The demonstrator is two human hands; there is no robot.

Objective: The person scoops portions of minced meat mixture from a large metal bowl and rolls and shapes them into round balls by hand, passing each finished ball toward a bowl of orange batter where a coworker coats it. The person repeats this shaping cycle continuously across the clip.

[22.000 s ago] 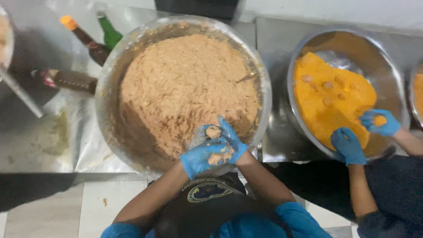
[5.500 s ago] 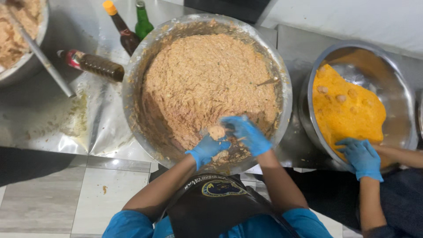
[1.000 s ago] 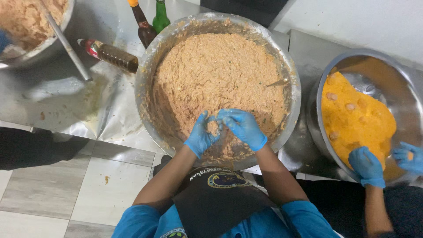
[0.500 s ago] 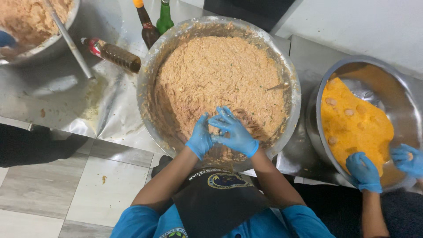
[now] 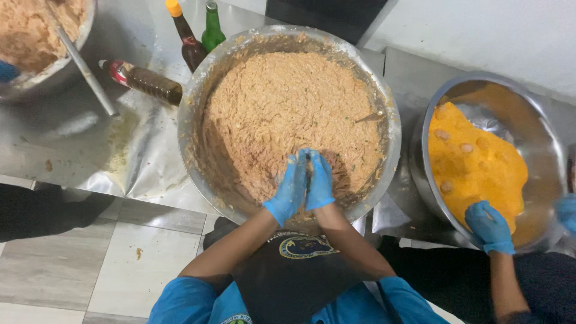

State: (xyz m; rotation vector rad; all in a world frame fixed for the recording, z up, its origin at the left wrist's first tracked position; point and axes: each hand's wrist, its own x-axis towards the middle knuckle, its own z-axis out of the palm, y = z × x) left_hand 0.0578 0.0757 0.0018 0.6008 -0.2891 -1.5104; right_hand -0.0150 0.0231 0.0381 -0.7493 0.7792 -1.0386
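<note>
Hands now pressed together: left hand [image 5: 290, 191], right hand [image 5: 318, 182], mixture [image 5: 288, 114] beneath.

Blue-gloved left hand [image 5: 290, 187] & right hand [image 5: 319, 180] now pressed palm-to-palm; earlier apart, fingers spread over brownish minced mixture [image 5: 282, 114].

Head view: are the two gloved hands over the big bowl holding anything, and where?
The left hand and right hand are pressed palm to palm over the mince mixture in the large metal bowl. Whatever lies between the palms is hidden, so it cannot be told.
</note>
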